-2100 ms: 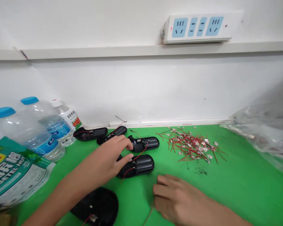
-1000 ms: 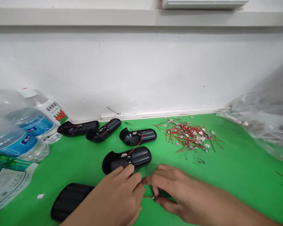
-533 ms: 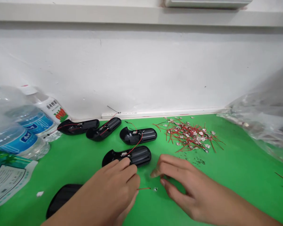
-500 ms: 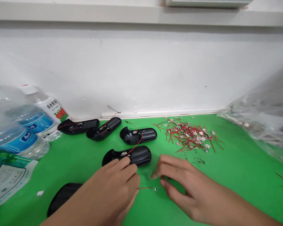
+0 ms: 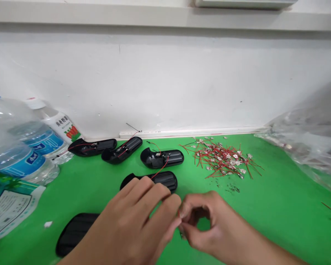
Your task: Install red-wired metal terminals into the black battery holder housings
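Observation:
Close to the front middle, my left hand (image 5: 143,221) is closed on a thin red wire (image 5: 178,213), of which only a speck shows between the fingers. My right hand (image 5: 209,221) meets it fingertip to fingertip, thumb and forefinger pinched on the same wire. Just under the pinch a small shiny metal tab (image 5: 181,235) peeks out; the rest is hidden by the fingers. Behind my left hand lies a black plastic half-shell (image 5: 165,180) with a red wire rising from it, partly covered. Another black shell (image 5: 74,233) sits left of my left forearm, its ribbed face up.
Further back are three more black shells (image 5: 175,156) with wires. A heap of red wires with metal tabs (image 5: 223,158) lies right of them, dark crumbs in front. Water bottles (image 5: 30,158) and a green-white packet (image 5: 11,209) stand left; a clear plastic bag (image 5: 306,143) is at right.
My left hand has shifted right, and my right thumb and forefinger have closed in a pinch beside it. The wire and tab, visible between the hands before, are now mostly covered.

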Tool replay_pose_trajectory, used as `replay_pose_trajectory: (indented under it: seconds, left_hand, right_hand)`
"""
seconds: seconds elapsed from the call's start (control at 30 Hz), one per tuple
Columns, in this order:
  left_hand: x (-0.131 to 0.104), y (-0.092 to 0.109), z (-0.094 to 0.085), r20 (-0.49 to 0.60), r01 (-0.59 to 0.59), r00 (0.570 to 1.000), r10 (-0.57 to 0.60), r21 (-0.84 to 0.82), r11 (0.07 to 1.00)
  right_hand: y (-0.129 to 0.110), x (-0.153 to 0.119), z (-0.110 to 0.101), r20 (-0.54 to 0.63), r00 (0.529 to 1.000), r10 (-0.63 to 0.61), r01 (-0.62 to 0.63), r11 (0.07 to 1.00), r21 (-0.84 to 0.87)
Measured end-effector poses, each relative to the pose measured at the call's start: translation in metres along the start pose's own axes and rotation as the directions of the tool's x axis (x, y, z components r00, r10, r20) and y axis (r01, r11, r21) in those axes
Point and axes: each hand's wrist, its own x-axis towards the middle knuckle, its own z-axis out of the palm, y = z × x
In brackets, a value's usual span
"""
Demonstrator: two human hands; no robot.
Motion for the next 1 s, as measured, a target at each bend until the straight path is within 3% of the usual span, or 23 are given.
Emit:
replay_pose_trajectory:
  seconds: [0.1, 0.17, 0.23, 0.33, 0.43, 0.63, 0.7, 0.77, 0.83, 0.87, 0.9, 0.93, 1.0]
  left_hand:
    - [0.002, 0.004, 0.0, -0.074, 0.143, 0.986, -0.152, -0.124, 0.982]
    - [0.004, 0.006, 0.001, -0.053, 0.256, 0.961, -0.27, -0.185, 0.949]
    - [0.004, 0.007, 0.003, -0.036, 0.284, 0.953, -0.301, -0.237, 0.929]
    - [0.003, 0.007, 0.006, 0.002, 0.218, 0.973, -0.231, -0.33, 0.918]
    - [0.002, 0.007, 0.008, 0.074, 0.225, 0.974, -0.213, -0.384, 0.895]
    - [0.006, 0.007, 0.008, 0.057, 0.228, 0.973, -0.223, -0.373, 0.9]
    - [0.006, 0.006, 0.006, 0.064, 0.233, 0.972, -0.225, -0.374, 0.898]
    - [0.004, 0.003, 0.005, 0.084, 0.231, 0.973, -0.215, -0.346, 0.909]
    - [0.002, 0.001, 0.006, 0.112, 0.207, 0.977, -0.183, -0.268, 0.941]
    - [0.0, -0.001, 0.007, 0.122, 0.184, 0.979, -0.161, -0.22, 0.958]
    - [-0.001, -0.002, 0.009, 0.135, 0.152, 0.982, -0.129, -0.178, 0.972]
    - [-0.002, -0.002, 0.01, 0.129, 0.101, 0.988, -0.081, -0.155, 0.983]
    - [-0.003, -0.003, 0.013, 0.119, 0.047, 0.992, -0.035, -0.102, 0.994]
  right_hand:
    - [-0.004, 0.004, -0.003, -0.007, 0.999, 0.052, -0.044, 0.907, 0.418]
    - [-0.007, 0.005, -0.005, -0.004, 0.999, 0.049, -0.039, 0.831, 0.554]
    - [-0.009, 0.005, -0.005, -0.012, 0.999, 0.039, -0.023, 0.795, 0.606]
    - [-0.01, 0.003, -0.004, -0.034, 0.998, 0.06, -0.023, 0.758, 0.652]
    - [-0.009, 0.001, -0.002, -0.043, 0.997, 0.068, -0.021, 0.735, 0.678]
    - [-0.001, -0.001, -0.001, -0.057, 0.998, 0.002, 0.033, 0.794, 0.607]
    - [0.001, -0.003, -0.005, -0.112, 0.992, -0.054, 0.104, 0.851, 0.515]
    - [0.0, -0.007, -0.012, -0.293, 0.945, -0.147, 0.242, 0.916, 0.319]
    - [-0.005, -0.011, -0.022, -0.464, 0.808, -0.363, 0.377, 0.924, -0.066]
    - [-0.009, -0.013, -0.026, -0.444, 0.74, -0.506, 0.407, 0.862, -0.303]
    - [-0.013, -0.014, -0.03, -0.336, 0.707, -0.622, 0.412, 0.749, -0.519]
    - [-0.017, -0.014, -0.033, -0.164, 0.72, -0.674, 0.412, 0.606, -0.681]
    - [-0.023, -0.012, -0.034, 0.179, 0.791, -0.585, 0.451, 0.359, -0.817]
